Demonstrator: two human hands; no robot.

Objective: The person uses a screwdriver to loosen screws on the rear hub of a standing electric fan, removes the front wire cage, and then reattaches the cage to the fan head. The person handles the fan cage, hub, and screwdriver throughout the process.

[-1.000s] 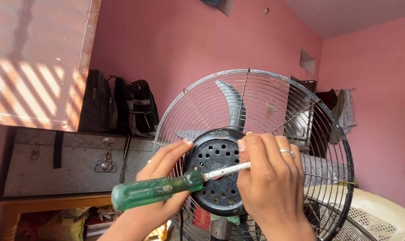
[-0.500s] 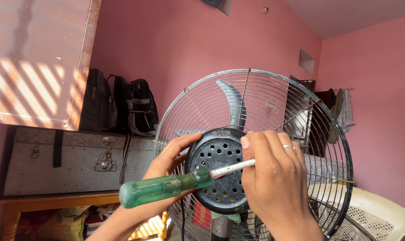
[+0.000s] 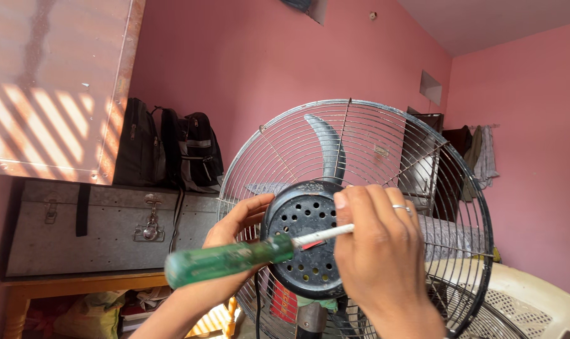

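Two hands work at frame centre: the right hand (image 3: 379, 251) grips a screwdriver (image 3: 234, 258), hiding its tip. The left hand (image 3: 238, 223) cups the fan (image 3: 310, 245) hub, fingers curled. Bags (image 3: 172, 150) sit upper left.

1. The fan guard (image 3: 416, 188) is made of thin metal wire, dulled and slightly tarnished.
2. The motor cover (image 3: 300, 242) is seen as matt black, perforated, dusty.
3. The screwdriver (image 3: 234, 258) is given a translucent green plastic handle, scuffed, and a pale shaft.
4. The trunk (image 3: 109, 229) is formed of dull grey sheet metal.
5. The bags (image 3: 172, 150) are made of dark cloth.
6. The chair (image 3: 536, 301) is moulded in cream plastic.
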